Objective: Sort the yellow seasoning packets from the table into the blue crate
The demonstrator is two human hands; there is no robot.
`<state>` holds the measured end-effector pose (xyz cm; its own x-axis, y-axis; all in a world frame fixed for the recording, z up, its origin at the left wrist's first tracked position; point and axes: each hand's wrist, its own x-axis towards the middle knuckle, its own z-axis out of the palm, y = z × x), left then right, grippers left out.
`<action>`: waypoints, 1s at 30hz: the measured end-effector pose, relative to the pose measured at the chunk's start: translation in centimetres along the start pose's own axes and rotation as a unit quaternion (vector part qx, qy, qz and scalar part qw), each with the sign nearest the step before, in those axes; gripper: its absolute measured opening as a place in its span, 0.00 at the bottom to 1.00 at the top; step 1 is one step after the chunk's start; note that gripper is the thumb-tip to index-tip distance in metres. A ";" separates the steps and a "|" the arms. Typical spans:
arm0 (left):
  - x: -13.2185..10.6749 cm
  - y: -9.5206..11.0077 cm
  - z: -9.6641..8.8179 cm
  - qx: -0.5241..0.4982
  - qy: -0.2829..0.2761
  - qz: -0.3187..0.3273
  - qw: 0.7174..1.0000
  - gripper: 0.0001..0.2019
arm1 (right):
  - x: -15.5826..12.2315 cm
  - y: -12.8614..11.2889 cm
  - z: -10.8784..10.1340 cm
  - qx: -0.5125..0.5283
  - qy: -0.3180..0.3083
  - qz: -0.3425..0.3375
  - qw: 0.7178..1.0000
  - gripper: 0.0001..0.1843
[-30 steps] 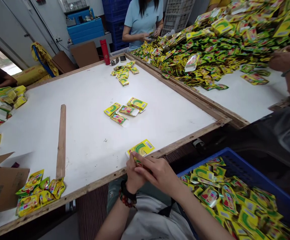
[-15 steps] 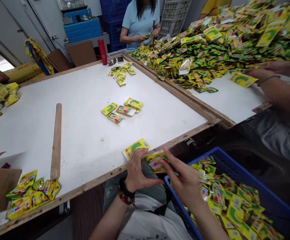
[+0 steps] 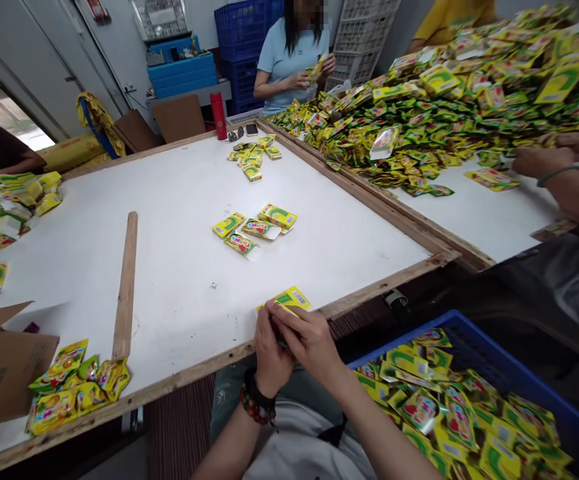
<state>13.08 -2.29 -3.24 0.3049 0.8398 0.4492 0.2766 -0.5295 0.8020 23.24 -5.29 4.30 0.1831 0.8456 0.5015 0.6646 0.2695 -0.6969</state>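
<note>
The left hand [image 3: 270, 350] and right hand [image 3: 309, 343] curl closed together, gripping a glossy yellow-green foil sachet [image 3: 289, 300] over the wooden-edged white table [image 3: 169, 293]. Its flat, barcoded end pokes out past the fingers. Beside the right forearm, a blue plastic crate [image 3: 509, 363] brims with slippery loose sachets [image 3: 449, 413].

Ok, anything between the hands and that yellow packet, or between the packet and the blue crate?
Nothing: left hand and right hand grip the yellow packet at the wooden table edge. Toward the blue crate, only the right forearm crosses its rim.
</note>
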 end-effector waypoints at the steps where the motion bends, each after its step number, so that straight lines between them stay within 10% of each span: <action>1: 0.2 0.3 -0.2 -0.011 -0.012 0.007 1.000 0.30 | -0.4 0.2 -0.9 -0.013 -0.002 0.011 1.000 0.18; 9: 0.9 1.1 0.0 -0.157 0.044 -0.066 0.984 0.17 | -7.4 6.1 -11.1 -0.376 -0.089 0.189 0.903 0.17; 14: 0.8 1.3 -0.2 -0.162 0.074 -0.100 0.979 0.17 | -1.9 5.7 -4.6 -0.177 -0.176 0.131 0.959 0.26; 18: 1.9 1.4 -2.8 -0.136 0.070 -0.221 0.963 0.23 | 2.6 4.1 0.7 -0.165 -0.316 0.193 0.914 0.41; 24: 4.6 1.9 -5.4 -0.373 -0.018 -0.344 0.861 0.23 | 3.5 3.6 1.4 -0.111 -0.346 0.177 0.915 0.53; 30: 5.1 4.8 -5.9 -0.275 -0.023 -0.200 0.940 0.20 | 2.2 3.2 -0.1 0.094 -0.191 0.152 0.965 0.20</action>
<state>10.53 0.15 5.21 0.3194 0.9456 0.0617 -0.1314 -0.0203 0.9911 25.85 -2.65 3.21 0.0455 0.9972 0.0586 0.4714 0.0303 -0.8814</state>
